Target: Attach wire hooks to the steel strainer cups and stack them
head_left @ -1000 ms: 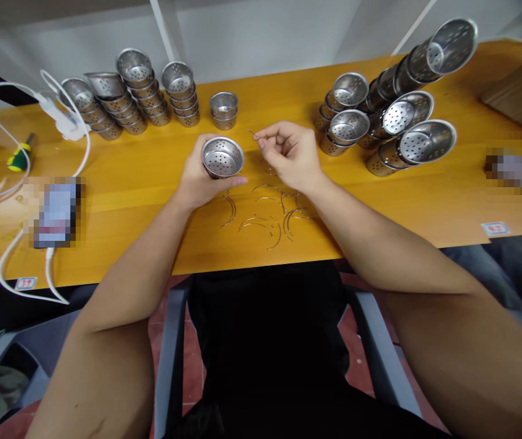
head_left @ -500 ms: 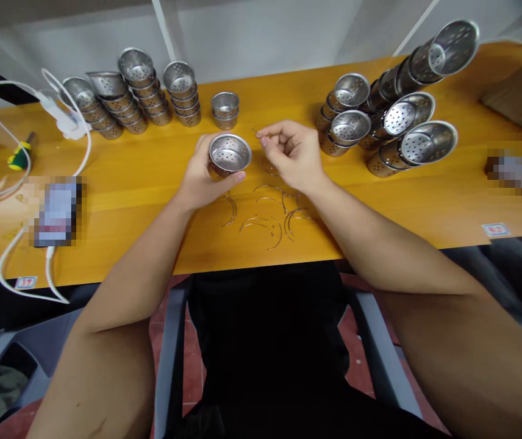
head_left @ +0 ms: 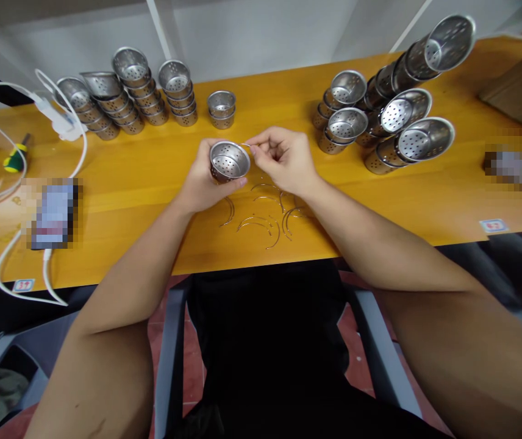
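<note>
At a wooden table (head_left: 188,259), the left hand (head_left: 198,183) gripped a steel cup (head_left: 230,161) while the right hand (head_left: 287,160) pinched a thin wire (head_left: 246,144), pointing left beside the cup's rim

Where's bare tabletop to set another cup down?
Bare: between the phone and the left hand; behind the right hand, between the two-cup stack and the stacks on the right; in front of those stacks, left of the numbered label. Crowded: the curved wires below the hands and four stacks at back left.
</note>
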`<state>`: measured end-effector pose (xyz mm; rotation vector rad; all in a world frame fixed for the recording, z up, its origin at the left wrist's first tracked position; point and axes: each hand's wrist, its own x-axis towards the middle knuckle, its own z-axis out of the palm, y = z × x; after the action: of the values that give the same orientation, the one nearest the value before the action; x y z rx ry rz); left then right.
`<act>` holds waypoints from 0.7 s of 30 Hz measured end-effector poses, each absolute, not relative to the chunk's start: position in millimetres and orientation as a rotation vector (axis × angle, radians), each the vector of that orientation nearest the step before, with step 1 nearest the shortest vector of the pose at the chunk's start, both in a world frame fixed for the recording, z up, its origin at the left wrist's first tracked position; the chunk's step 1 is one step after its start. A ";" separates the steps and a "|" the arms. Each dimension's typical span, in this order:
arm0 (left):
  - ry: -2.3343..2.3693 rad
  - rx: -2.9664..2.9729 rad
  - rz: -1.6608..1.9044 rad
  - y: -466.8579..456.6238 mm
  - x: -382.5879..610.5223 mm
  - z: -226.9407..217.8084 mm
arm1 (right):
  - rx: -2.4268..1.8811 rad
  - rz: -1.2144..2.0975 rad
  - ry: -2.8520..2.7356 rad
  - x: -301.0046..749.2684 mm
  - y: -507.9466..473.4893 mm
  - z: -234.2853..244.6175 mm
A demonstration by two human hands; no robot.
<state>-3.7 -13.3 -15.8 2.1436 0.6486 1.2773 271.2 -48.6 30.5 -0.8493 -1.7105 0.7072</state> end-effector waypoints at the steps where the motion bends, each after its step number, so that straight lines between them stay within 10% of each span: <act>1: 0.662 2.151 1.261 -15.1 -3.4 -15.2 | -0.841 0.713 -1.720 269.7 -51.0 32.4; 21: 0.644 2.197 1.211 -20.9 -2.2 -11.7 | -0.892 0.745 -1.707 261.9 -55.0 33.9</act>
<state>-2.2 -20.9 -11.7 2.1971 0.6438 1.2105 261.9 -55.0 33.9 -0.8924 -1.7069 0.7450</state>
